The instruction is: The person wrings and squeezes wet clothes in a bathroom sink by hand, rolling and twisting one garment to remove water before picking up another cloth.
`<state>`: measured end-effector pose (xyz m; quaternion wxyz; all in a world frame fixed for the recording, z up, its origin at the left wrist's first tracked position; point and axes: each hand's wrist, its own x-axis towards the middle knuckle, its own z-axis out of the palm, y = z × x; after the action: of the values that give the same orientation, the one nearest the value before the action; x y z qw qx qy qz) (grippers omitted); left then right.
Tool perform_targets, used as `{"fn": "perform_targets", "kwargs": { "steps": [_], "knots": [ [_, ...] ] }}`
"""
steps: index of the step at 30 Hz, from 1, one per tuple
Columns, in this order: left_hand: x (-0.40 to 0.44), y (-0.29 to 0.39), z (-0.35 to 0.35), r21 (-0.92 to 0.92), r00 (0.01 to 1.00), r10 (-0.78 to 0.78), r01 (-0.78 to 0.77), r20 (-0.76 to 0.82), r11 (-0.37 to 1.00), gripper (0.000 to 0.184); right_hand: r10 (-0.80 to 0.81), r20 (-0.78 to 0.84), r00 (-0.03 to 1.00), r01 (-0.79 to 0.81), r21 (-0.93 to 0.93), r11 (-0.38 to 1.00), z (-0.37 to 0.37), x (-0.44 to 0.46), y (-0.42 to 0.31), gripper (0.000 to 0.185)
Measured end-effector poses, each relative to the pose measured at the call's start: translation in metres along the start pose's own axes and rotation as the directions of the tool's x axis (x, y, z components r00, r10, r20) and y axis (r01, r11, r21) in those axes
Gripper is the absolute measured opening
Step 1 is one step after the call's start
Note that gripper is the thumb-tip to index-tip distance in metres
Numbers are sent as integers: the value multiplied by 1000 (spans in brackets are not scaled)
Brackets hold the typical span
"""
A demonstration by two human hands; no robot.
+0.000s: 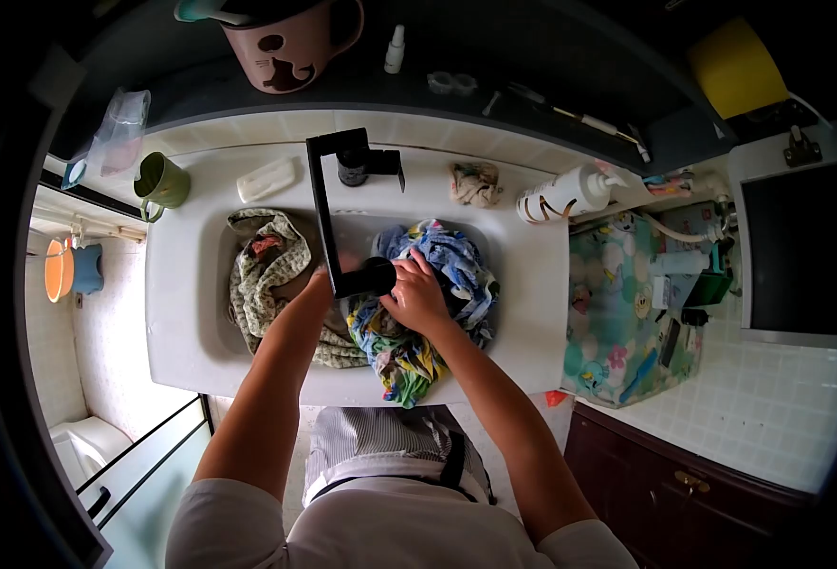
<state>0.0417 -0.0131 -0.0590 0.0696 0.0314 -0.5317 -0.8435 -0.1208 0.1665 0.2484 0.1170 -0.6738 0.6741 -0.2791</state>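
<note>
Currently, right hand (419,297) lies on blue cloth (456,258) in sink (179,294), fingers extended and parted; left hand (321,284) sits mostly behind tap (324,209), finger state cannot be told. Bottle (570,192) bears dark curved marks, unreadable; mug (290,47) shows a cat print.

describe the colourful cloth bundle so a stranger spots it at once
Find the white sink and its black faucet. The colourful cloth bundle lies mostly right of that faucet, under the right hand. Blue, yellow and green set it apart from the drab patterned cloth opposite.
</note>
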Motion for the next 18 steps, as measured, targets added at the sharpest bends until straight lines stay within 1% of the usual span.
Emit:
{"fn": "perform_targets", "kwargs": {
  "steps": [1, 2, 3, 4, 6, 7, 9, 10, 12, 14, 15, 16, 17, 18],
  "knots": [
    [4, 15, 11, 245, 996, -85, 87, -21, 966, 17, -5, 11, 1000, 5, -20, 1000, -2, 1, 0, 26],
    [7, 31, 23, 471, 985, -162, 173, -64, 865, 16, -11, 23, 1000, 11, -37, 999, -2, 0, -1, 26],
    [10, 50, 34, 667, 967, -224, 249, -125, 703, 16, -7, 23, 1000, 8, -31, 999, -2, -1, -1, 26],
    [14, 69, 43, 815, 943, -267, 311, -199, 489, 17, -4, 20, 1000, 4, -24, 1000, -2, -1, -2, 26],
    [14, 83, 48, 917, 916, -285, 344, -281, 202, 18, 3, 24, 1000, -3, -22, 1000, -3, 0, -3, 26],
    [12, 86, 51, 928, 918, -281, 334, -281, 165, 18, 7, 33, 999, -6, -28, 1000, -4, 0, -3, 25],
    [7, 87, 53, 943, 944, -206, 293, -259, 160, 17, 8, 36, 999, -7, -30, 1000, -5, 2, -5, 24],
    [4, 80, 50, 947, 962, -133, 259, -237, 190, 16, 6, 32, 999, -5, -27, 1000, -4, 1, -4, 23],
    [0, 74, 50, 950, 966, -62, 258, -251, 173, 14, 3, 35, 999, -2, -39, 999, -4, 1, -2, 20],
    [2, 123, 86, 939, 942, -65, 334, -330, 77, 12, 0, 46, 999, 3, -62, 998, -3, 0, -2, 17],
    [2, 149, 108, 929, 929, 31, 368, -369, 46, 8, -1, 44, 999, 3, -56, 998, -2, 1, -3, 15],
    [0, 161, 120, 931, 911, 193, 356, -365, 83, 8, -1, 40, 999, 3, -50, 999, -2, -1, -3, 14],
    [-3, 174, 131, 936, 868, 351, 334, -352, 112, 9, -3, 30, 1000, 4, -44, 999, -1, -1, -3, 13],
    [-8, 201, 154, 901, 833, 344, 410, -433, 142, 10, 2, 55, 998, 2, -58, 998, -1, -1, -2, 11]
  ]
}}
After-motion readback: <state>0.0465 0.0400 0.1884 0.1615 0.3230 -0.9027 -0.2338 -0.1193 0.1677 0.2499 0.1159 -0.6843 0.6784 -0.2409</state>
